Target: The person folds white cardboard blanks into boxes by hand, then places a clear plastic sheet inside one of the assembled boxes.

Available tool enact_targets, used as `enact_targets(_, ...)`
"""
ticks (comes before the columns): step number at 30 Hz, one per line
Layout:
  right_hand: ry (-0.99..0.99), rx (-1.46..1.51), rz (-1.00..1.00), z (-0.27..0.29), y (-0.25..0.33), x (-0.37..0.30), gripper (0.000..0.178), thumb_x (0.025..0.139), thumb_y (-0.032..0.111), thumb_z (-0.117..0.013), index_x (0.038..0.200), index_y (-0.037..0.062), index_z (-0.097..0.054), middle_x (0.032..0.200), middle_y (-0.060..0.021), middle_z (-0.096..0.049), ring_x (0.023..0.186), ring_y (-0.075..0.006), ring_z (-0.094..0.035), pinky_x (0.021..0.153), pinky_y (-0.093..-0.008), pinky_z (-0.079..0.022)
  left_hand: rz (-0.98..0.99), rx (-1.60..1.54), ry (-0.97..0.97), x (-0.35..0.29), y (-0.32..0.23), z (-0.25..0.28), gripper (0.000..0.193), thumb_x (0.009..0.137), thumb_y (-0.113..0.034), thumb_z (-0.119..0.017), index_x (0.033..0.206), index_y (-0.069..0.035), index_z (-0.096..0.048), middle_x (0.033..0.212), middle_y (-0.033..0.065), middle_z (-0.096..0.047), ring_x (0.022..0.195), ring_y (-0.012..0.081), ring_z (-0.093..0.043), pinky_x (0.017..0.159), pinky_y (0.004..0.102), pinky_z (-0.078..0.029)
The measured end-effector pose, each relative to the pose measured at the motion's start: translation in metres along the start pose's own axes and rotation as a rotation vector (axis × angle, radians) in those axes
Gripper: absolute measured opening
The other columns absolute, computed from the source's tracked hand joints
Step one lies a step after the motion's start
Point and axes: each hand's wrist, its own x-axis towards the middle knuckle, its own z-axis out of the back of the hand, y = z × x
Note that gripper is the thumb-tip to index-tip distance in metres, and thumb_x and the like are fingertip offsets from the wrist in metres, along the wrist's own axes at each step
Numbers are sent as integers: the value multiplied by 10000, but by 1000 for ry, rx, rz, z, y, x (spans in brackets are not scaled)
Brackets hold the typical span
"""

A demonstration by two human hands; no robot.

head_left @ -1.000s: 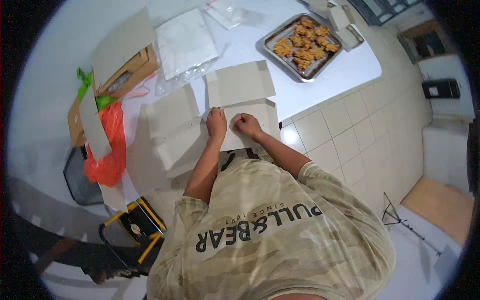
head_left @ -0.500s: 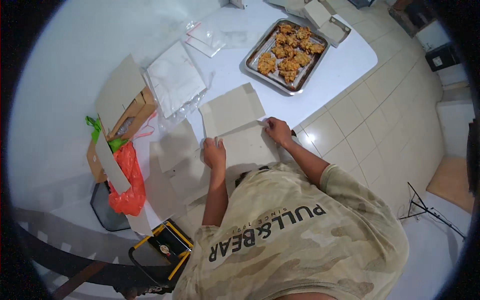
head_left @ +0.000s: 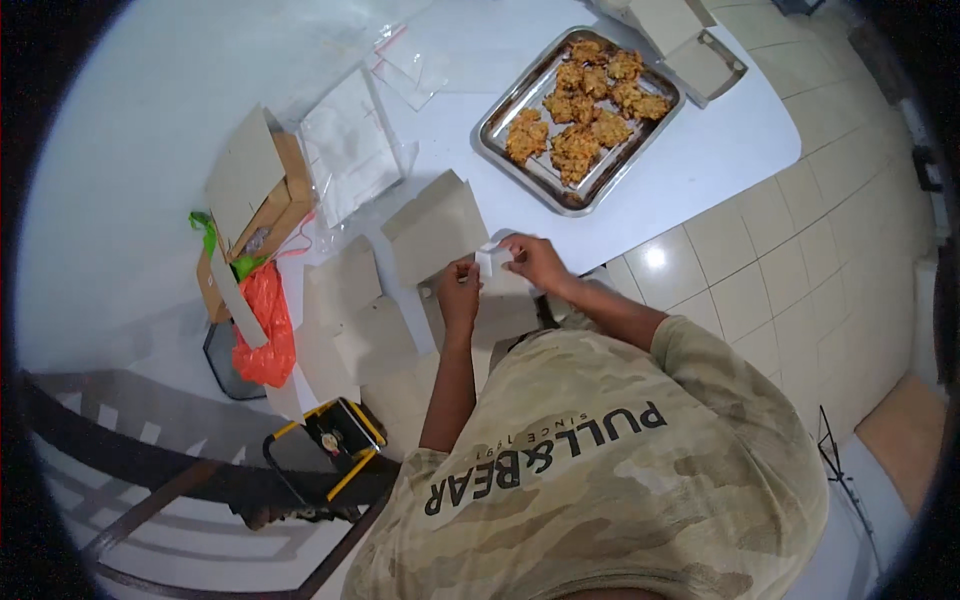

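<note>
A grey cardboard food box (head_left: 436,230), partly folded, lies at the table's near edge with its lid panel angled up on the far side. My right hand (head_left: 537,264) is closed, pinching a white corner flap (head_left: 489,262) of this box. My left hand (head_left: 460,297) is closed on the same box, its fingertips at the other side of the flap. The box's near panel is partly behind my hands and shirt. More flat cardboard box sheets (head_left: 350,285) lie overlapped just left of my left hand.
A metal tray (head_left: 487,140) of fried brown fritters stands at the far right, beside folded boxes (head_left: 700,65). White paper sheets in clear plastic (head_left: 352,150) lie far left, near an open brown carton (head_left: 290,190) and a red plastic bag (head_left: 265,335). A yellow-framed step stool (head_left: 345,440) stands lower left.
My left hand has moved right and up, close to my right hand. The white flap now stands raised between them, and the lid panel is tilted more.
</note>
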Motion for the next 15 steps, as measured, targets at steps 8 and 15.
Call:
enact_targets(8,158,256,-243,11,-13,4,248,691,164,-689,870,19,-596,754,-56,-621,666,-118,-571,633,-252,-467,99,-71,-99,-25,-18,-17,168,765,-174,-593,837,-23,-601,712,81,-613,587,142,-585,549,246,-455)
enact_targets(15,271,189,-213,19,-3,-2,185,732,121,-655,876,30,-582,724,-15,-596,666,-61,-525,633,-207,-432,201,73,20,-18,-32,-10,290,722,-188,-632,975,-67,-556,720,89,-630,592,177,-618,569,288,-483)
